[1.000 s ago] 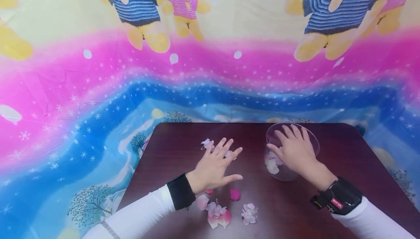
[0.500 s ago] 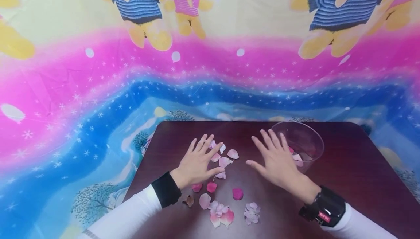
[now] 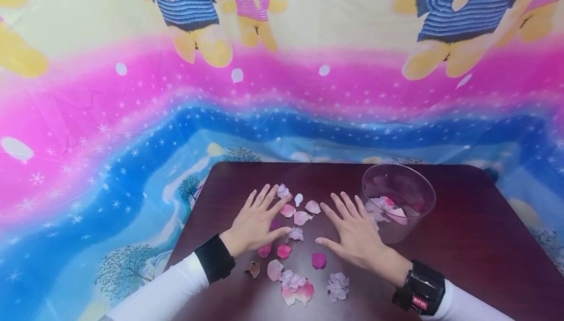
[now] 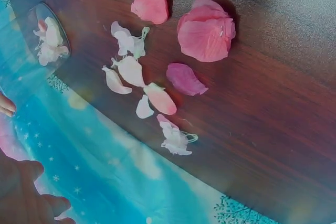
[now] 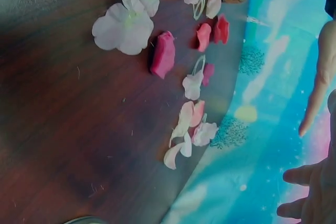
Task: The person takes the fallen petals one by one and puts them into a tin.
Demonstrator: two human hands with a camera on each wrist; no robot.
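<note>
Head view, read left to right. I noted the left hand lying palm down over the dark wooden table, fingers straight and spread, gripping nothing; its fingertips were just beside the pale petals scattered at mid-table. A dark pink petal lay nearer me, between the two wrists, with a white-pink blossom cluster beside it close to the front edge. The right hand was likewise flat and splayed, empty, just right of the petal scatter. Whether either palm touched the wood I could not tell. Furthest right stood the clear plastic bowl, upright, near the right hand, with several pink and white petals inside.
</note>
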